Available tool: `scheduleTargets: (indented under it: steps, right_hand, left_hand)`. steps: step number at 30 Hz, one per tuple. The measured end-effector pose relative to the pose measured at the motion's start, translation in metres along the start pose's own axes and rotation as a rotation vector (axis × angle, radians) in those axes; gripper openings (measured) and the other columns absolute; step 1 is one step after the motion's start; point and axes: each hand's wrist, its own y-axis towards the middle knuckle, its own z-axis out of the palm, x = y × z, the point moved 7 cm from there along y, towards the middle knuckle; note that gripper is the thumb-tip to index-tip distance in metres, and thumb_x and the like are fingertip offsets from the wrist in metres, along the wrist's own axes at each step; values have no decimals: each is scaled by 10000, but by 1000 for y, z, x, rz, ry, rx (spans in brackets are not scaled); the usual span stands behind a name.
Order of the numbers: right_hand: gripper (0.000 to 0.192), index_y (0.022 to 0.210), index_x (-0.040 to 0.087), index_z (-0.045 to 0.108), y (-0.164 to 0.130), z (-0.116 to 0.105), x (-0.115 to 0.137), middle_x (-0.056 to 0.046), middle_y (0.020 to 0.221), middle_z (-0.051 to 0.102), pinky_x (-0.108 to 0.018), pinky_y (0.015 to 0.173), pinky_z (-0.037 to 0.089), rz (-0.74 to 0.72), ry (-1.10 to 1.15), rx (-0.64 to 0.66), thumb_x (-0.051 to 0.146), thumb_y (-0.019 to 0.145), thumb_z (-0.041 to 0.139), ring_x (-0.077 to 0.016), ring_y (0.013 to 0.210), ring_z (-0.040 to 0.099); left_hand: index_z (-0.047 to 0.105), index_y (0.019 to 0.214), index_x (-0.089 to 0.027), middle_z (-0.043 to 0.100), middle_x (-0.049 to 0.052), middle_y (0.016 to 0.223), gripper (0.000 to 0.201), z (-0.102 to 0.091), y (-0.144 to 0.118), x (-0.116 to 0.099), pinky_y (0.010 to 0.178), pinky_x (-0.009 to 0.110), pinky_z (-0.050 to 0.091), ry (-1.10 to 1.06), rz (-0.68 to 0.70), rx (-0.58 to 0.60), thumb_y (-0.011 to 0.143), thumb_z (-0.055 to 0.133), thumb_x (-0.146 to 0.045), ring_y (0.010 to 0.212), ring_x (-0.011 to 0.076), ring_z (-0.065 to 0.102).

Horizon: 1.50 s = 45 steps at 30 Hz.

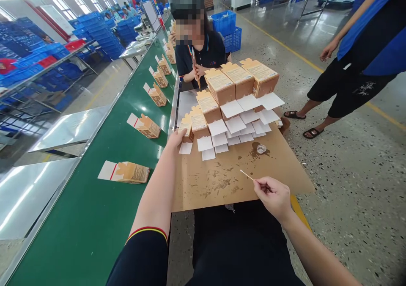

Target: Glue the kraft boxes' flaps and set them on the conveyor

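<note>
My right hand (273, 195) pinches a cotton swab (246, 174) by one end, its tip pointing left over the brown cardboard sheet (190, 188). Stretched forward, my left hand (177, 138) grips a small brown carton (187, 137) at the near left end of the stack. The carton's far side is hidden. Stacked cartons (242, 83) stand in stepped rows beside it, their white flaps hanging out toward me. A small clear dish (261, 149) sits in a wet patch on the cardboard, and damp smears mark the surface in front of it.
A green conveyor belt (79, 218) runs along my left, carrying several spaced cartons (133, 172) with flaps up. Across the stack sits a co-worker (203, 53) holding a flat carton piece. Another person (358, 53) stands at right. Blue crates (230, 38) are behind.
</note>
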Motion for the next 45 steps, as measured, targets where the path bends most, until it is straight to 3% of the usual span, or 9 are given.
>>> scheduleTargets:
  steps: [4,7,10,13,18,23,34,38,45]
  right_hand:
    - [298,770,249,727,-5,-20,-2,12,608,668,-262,496,548,23,-23,-41,343,1053,723,-137,480,598]
    - [311,775,256,731,-11,-30,-4,4,615,671,-280,477,538,47,-29,-39,370,1064,717,-146,481,594]
    - [288,778,260,725,-16,-19,1,-1,633,690,-294,489,547,48,-3,10,345,1053,716,-152,494,599]
    - [243,789,253,715,-21,17,11,4,659,706,-277,523,544,11,58,117,250,1031,695,-143,521,619]
    - [263,764,242,650,-33,87,23,24,642,642,-248,573,492,-94,102,301,166,1015,635,-122,548,584]
    - [290,734,245,562,-46,115,24,25,645,580,-258,582,450,-166,47,430,150,1008,576,-126,570,535]
    - [332,733,243,499,-35,106,9,34,643,544,-260,587,401,-164,-19,385,128,1033,586,-123,573,497]
    - [294,772,240,604,-25,87,2,18,663,604,-252,589,458,-120,0,268,179,1059,598,-129,583,538]
    - [254,779,247,670,-17,48,6,17,654,663,-244,565,518,-71,42,109,186,1026,662,-128,553,598]
  left_hand:
    - [731,1104,-191,816,181,1230,400,-38,-44,36,1119,539,570,-74,-14,-69,824,839,-456,1283,390,735]
    - [728,1226,-210,792,173,1363,559,-62,-107,71,1151,549,586,-414,42,-50,771,916,-474,1349,379,724]
    - [756,1289,-233,780,165,1430,697,-51,-173,100,1189,590,581,-627,11,78,685,1026,-451,1395,416,712]
    - [750,1283,-255,783,152,1410,731,-29,-214,115,1206,554,576,-599,-43,66,659,1078,-448,1381,382,729]
    - [713,1240,-239,779,154,1352,722,-12,-221,108,1180,493,585,-533,4,63,671,1084,-485,1316,333,757]
    - [706,1183,-231,800,147,1284,724,-14,-220,105,1132,487,604,-502,14,56,645,1082,-538,1247,331,779]
    - [658,1274,-245,780,158,1309,825,-9,-227,103,1085,494,644,-463,27,52,622,1090,-511,1189,332,805]
    - [602,1313,-245,756,140,1303,853,-6,-237,101,1063,464,656,-350,131,-1,630,1069,-455,1211,318,796]
    - [609,1289,-226,746,125,1232,714,1,-258,96,983,454,678,-100,223,-75,687,971,-357,1147,316,793]
